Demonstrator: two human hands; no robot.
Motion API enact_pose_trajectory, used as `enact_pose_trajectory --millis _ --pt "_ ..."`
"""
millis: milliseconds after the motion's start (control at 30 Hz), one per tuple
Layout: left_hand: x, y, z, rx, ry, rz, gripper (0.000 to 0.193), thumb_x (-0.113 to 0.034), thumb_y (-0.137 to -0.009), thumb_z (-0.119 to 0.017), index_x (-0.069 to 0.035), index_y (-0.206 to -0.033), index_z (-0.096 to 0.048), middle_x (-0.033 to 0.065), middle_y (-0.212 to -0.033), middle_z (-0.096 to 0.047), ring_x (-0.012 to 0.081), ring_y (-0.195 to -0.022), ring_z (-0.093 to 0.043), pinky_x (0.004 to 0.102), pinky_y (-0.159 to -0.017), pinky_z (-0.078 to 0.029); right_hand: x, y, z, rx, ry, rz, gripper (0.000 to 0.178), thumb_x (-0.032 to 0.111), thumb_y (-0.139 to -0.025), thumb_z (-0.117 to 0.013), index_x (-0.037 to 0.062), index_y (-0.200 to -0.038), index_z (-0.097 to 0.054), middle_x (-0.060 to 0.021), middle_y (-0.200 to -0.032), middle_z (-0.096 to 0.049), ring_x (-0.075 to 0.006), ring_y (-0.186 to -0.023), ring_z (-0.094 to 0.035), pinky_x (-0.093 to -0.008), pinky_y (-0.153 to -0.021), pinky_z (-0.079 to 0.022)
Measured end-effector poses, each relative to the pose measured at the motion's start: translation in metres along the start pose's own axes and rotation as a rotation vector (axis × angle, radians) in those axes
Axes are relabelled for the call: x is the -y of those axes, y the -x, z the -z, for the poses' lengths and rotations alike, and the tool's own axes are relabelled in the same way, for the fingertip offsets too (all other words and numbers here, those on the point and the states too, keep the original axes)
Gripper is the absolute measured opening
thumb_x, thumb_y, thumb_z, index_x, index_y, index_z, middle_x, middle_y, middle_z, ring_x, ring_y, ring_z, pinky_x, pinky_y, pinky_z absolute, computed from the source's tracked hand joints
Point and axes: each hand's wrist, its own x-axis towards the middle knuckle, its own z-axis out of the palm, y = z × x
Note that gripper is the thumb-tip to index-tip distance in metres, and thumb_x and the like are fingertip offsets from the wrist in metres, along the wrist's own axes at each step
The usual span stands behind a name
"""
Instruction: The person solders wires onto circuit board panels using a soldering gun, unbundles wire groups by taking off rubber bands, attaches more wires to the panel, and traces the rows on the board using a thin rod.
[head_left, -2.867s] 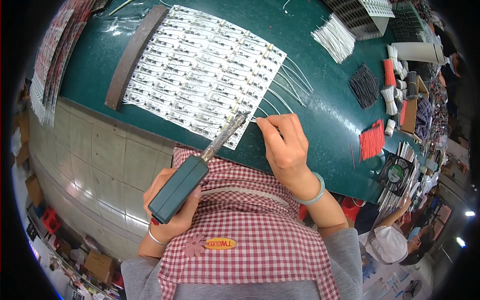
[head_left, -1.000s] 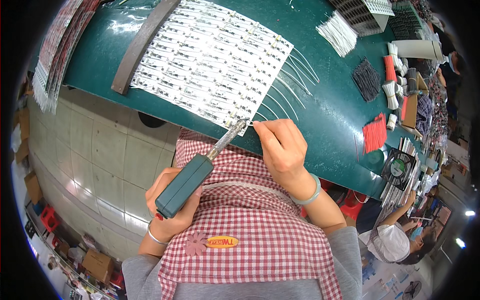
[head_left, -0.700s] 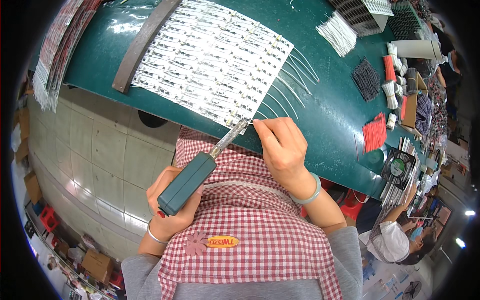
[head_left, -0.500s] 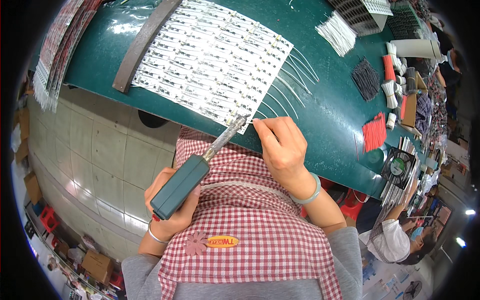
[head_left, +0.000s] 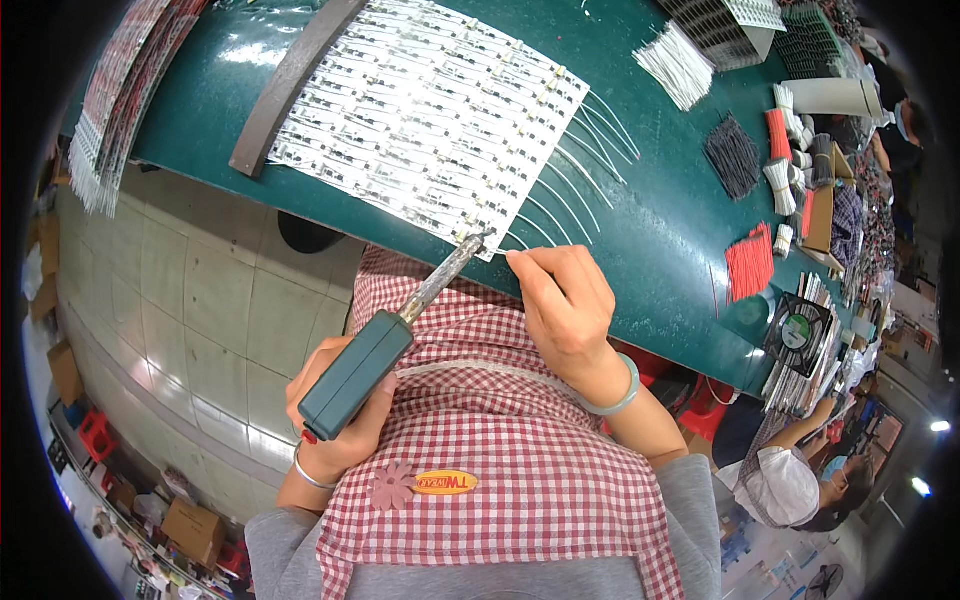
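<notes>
My left hand point(head_left: 368, 420) is wrapped round the dark green handle of a soldering iron point(head_left: 356, 376). Its long metal barrel slants up and right, and its tip touches or hovers just over the near right corner of a white circuit board panel point(head_left: 420, 120). Rows of small dark parts and short white wires cover the panel. Beside that corner, my right hand point(head_left: 568, 310) pinches with thumb and forefinger at a thin white wire point(head_left: 502, 252), mostly hidden by the fingertips. Several white wires point(head_left: 568, 170) stick out from the panel's right edge and curve over the green table.
A dark bar point(head_left: 285, 100) lies across the panel's left side. Wired strips point(head_left: 120, 110) hang over the table's left end. To the right lie bundles of white wires point(head_left: 675, 68), black wires point(head_left: 734, 158) and red wires point(head_left: 749, 262), near a small fan point(head_left: 797, 333). A co-worker point(head_left: 785, 485) sits right.
The iron's tip has shifted slightly left at the panel's corner. My right hand has come a little nearer to me, still pinching.
</notes>
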Motion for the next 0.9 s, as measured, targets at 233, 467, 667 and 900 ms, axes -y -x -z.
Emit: enact_pose_trajectory --millis 233,467,667,900 --pt "-0.003 -0.002 0.001 0.017 -0.018 -0.033 0.020 0.005 -0.070 -0.074 0.007 -0.090 -0.070 0.0152 -0.088 -0.068 0.0283 -0.077 -0.069 0.0338 -0.068 -0.056 0.000 0.003 -0.003 0.031 -0.001 -0.003 0.030 -0.006 -0.067 -0.067 -0.0016 -0.096 -0.067 -0.0089 -0.083 -0.061 -0.0227 -0.070 -0.058 -0.0327 -0.058 -0.047" --pt "-0.005 -0.004 0.000 0.032 0.004 -0.008 0.018 0.003 -0.070 -0.074 0.005 -0.086 -0.069 0.0133 -0.083 -0.066 0.0266 -0.072 -0.067 0.0333 -0.064 -0.053 0.002 0.003 -0.003 0.042 0.023 -0.004 0.029 -0.006 -0.066 -0.068 -0.0019 -0.095 -0.067 -0.0094 -0.082 -0.061 -0.0232 -0.070 -0.058 -0.0333 -0.059 -0.048" --pt "-0.001 0.001 -0.001 0.035 -0.015 0.009 0.018 0.003 -0.070 -0.075 0.005 -0.086 -0.069 0.0129 -0.080 -0.064 0.0261 -0.068 -0.064 0.0328 -0.060 -0.051 0.003 0.002 -0.003 0.049 0.042 -0.006 0.029 -0.006 -0.066 -0.068 -0.0020 -0.094 -0.067 -0.0096 -0.082 -0.061 -0.0233 -0.070 -0.058 -0.0331 -0.059 -0.048" --pt "0.011 0.019 0.003 0.018 0.067 0.139 0.023 0.001 -0.070 -0.076 0.005 -0.092 -0.070 0.0145 -0.084 -0.066 0.0271 -0.070 -0.066 0.0330 -0.061 -0.052 0.004 0.002 -0.003 0.041 0.060 -0.019 0.028 -0.005 -0.066 -0.068 -0.0017 -0.094 -0.068 -0.0090 -0.081 -0.060 -0.0228 -0.070 -0.058 -0.0325 -0.059 -0.048"
